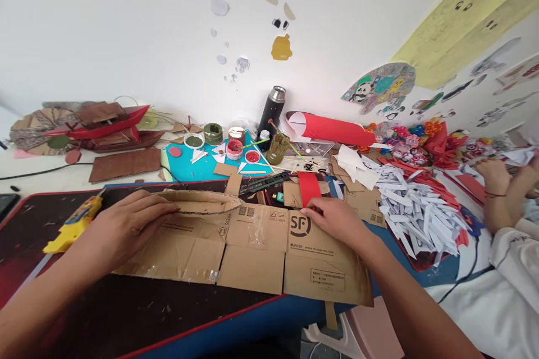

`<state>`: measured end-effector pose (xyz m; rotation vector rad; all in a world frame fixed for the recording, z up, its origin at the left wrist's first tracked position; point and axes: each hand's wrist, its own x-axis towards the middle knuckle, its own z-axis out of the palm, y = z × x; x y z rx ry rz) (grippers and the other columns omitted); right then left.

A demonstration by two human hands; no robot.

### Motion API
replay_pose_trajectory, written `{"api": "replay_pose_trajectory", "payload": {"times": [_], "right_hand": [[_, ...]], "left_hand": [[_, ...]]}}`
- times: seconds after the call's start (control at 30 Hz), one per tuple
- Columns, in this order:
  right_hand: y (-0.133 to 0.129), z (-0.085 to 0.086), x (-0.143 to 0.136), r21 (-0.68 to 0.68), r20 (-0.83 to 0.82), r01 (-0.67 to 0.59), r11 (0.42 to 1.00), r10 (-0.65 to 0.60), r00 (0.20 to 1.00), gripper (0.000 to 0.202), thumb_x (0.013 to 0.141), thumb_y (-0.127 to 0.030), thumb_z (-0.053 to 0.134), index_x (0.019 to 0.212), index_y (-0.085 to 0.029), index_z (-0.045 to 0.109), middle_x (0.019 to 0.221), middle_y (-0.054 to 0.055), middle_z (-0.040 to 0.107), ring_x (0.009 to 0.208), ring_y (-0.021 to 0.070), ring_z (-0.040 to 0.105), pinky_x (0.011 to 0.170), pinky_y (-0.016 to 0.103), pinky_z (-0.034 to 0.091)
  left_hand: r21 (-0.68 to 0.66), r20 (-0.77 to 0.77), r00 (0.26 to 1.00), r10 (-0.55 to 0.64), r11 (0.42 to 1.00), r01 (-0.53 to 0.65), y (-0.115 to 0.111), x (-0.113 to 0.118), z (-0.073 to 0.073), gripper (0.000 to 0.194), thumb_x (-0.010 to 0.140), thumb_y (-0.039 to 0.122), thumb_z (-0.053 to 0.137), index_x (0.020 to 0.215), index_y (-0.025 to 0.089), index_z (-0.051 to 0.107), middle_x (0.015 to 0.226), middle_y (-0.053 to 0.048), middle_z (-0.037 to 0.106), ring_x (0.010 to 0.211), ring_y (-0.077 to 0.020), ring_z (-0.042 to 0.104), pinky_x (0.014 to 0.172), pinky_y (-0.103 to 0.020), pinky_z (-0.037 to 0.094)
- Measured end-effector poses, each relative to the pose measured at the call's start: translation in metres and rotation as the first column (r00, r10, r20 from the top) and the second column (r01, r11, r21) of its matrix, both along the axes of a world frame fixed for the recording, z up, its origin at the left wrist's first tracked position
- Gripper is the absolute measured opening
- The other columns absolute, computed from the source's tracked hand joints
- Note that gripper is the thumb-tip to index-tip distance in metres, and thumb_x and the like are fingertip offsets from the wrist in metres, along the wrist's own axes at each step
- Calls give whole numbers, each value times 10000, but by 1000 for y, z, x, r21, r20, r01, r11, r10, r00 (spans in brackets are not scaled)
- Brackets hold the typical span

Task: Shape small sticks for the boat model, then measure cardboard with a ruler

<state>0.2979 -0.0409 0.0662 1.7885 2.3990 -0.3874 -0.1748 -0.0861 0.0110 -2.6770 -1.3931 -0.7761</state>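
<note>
One flattened carton [252, 269] beneath left hand [130, 221] and right hand [339, 221].

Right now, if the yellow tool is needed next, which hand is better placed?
Probably the left hand: the yellow tool lies just beside it. The right hand is farther off, across the cardboard.

Brown cardboard [252, 266] is flashing black printed lettering, while the near-black mat [126, 314] is sporting a bright red border! The flat sheet [193, 171] is showing turquoise, the roll [337, 130] is blazing red, and the paper strips [421, 207] are gleaming white!
</note>
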Motion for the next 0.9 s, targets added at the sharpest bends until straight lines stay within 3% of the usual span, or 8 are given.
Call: {"api": "replay_pose_trajectory", "payload": {"times": [0.2, 0.57, 0.73, 0.9], "right_hand": [[-8, -4, -4, -10, -40, -31, 999, 30, 999, 282, 1083, -459, 594, 1054, -255, 786, 1009, 71, 842, 915, 287, 768, 732, 331, 460], [-2, -5, -10, 58, -18, -57, 997, 58, 998, 288, 1107, -421, 582, 1043, -229, 787, 1015, 77, 839, 932, 258, 767, 745, 313, 447], [1, -5, -8, 98, -41, -34, 995, 38, 998, 285, 1110, -408, 573, 1017, -233, 777, 983, 63, 830, 914, 247, 755, 750, 309, 440], [1, -8, -5, 88, -33, 7, 996, -4, 999, 257, 1100, -400, 594, 1080, -224, 781, 1060, 75, 827, 935, 253, 750, 759, 314, 452]], "left_hand": [[-132, -11, 1000, -3, 991, 1, 1, -1, -17, 386, 1050, 369, 466, 1093, 284, 840, 1084, -49, 845, 1001, -267, 765, 912, -405, 621], [-16, -21, 1000, -5, 1000, 4, 2, -8, -30, 422, 989, 339, 434, 1111, 335, 838, 1092, -29, 849, 995, -307, 776, 912, -472, 623], [-43, -51, 999, -17, 999, 15, 3, -9, -33, 396, 983, 345, 469, 1132, 355, 836, 1134, -12, 848, 1050, -303, 775, 984, -469, 599], [-68, -63, 998, -28, 997, 24, 3, -16, -44, 415, 970, 332, 468, 1163, 339, 835, 1167, -15, 842, 1111, -304, 760, 999, -446, 588]]}}
